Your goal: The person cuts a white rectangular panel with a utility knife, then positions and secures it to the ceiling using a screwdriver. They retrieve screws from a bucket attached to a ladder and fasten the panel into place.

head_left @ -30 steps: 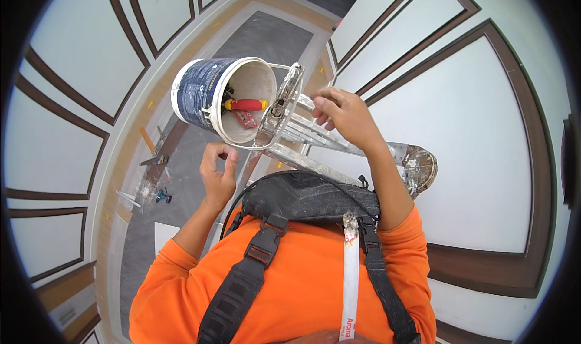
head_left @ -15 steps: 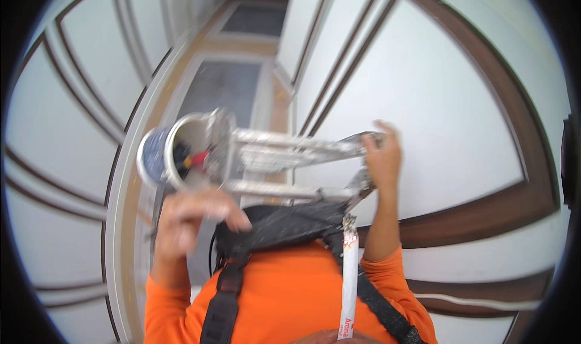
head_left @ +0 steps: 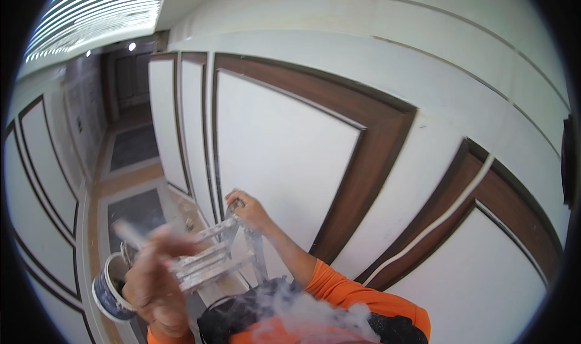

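Between the raised fingers of my left hand is a lit-looking white cigarette, blurred by motion. My right hand grips the end of a paint-spattered metal stepladder, with the fingers wrapped over it. The ladder slants down and away to the left. Beyond my left hand a white and dark blue bucket is at the ladder's far end. My left hand hides part of the bucket and of the ladder. Smoke drifts in front of my orange top.
White wall panels with dark brown mouldings stand close on the right. A white cable hangs across them. To the left a corridor runs away, with dark grey floor panels framed in tan. Bright slats show overhead.
The cigarette has gone from near the lower edge into my left hand, and smoke has appeared. The view has swung up and right, so more wall shows. My right hand remains on the ladder.
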Tool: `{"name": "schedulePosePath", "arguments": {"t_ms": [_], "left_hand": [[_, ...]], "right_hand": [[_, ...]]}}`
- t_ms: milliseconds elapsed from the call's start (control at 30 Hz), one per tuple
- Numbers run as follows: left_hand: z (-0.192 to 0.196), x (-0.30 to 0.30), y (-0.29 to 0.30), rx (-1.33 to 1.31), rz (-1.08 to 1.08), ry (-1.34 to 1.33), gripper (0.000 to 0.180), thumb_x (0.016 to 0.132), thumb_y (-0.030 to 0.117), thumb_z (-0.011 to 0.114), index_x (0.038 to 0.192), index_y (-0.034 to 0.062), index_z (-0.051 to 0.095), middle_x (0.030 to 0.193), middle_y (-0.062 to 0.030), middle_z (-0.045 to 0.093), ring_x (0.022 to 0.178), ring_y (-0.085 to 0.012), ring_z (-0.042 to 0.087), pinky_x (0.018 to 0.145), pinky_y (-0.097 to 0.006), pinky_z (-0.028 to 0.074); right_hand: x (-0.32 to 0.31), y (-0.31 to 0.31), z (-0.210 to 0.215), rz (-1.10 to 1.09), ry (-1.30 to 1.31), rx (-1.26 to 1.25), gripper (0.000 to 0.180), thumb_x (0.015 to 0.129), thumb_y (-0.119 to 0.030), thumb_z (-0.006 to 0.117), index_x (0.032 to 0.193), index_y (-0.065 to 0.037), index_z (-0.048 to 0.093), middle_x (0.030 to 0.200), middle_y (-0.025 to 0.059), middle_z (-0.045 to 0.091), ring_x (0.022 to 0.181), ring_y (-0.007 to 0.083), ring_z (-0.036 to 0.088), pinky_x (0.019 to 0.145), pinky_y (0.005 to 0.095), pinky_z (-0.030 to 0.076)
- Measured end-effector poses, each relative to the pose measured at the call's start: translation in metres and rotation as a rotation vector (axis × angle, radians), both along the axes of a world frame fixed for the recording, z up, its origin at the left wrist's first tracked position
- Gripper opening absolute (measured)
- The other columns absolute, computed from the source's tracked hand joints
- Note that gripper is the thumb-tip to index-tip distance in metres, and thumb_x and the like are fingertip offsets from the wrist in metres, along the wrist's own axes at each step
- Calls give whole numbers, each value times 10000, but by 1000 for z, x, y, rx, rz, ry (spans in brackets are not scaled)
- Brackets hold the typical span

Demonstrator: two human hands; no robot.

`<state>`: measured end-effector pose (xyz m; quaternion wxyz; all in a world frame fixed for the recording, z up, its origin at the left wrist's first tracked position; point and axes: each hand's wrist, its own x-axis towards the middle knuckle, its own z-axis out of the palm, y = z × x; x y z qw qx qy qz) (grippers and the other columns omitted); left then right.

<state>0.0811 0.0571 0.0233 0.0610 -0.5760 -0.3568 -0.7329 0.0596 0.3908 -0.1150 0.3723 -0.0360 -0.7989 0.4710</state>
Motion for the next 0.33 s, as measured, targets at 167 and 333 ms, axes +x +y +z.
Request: {"name": "schedulePosePath", "arguments": {"t_ms": [167, 333], "left_hand": [[-99, -73, -56, 159, 742, -325, 683, 1050, 470, 516, 1419, -105, 527, 1236, -211, 639, 1160, -281, 602, 1020, -405, 470], [-29, -115, -49, -543, 654, 58, 557, 1019, 357, 614, 1430, -17, 582, 1390, -236, 623, 1305, -309, 569, 1157, -405, 359]], "right_hand": [[-1, 4, 9, 109, -147, -55, 189, 852, 28, 554, 1010, -46, 628, 1088, 39, 629, 1052, 145, 587, 951, 286, 472], [0, 23, 5, 83, -149, -45, 197, 869, -38, 639, 1061, -79, 644, 1069, 65, 644, 1106, 181, 603, 1061, 312, 432]]}}
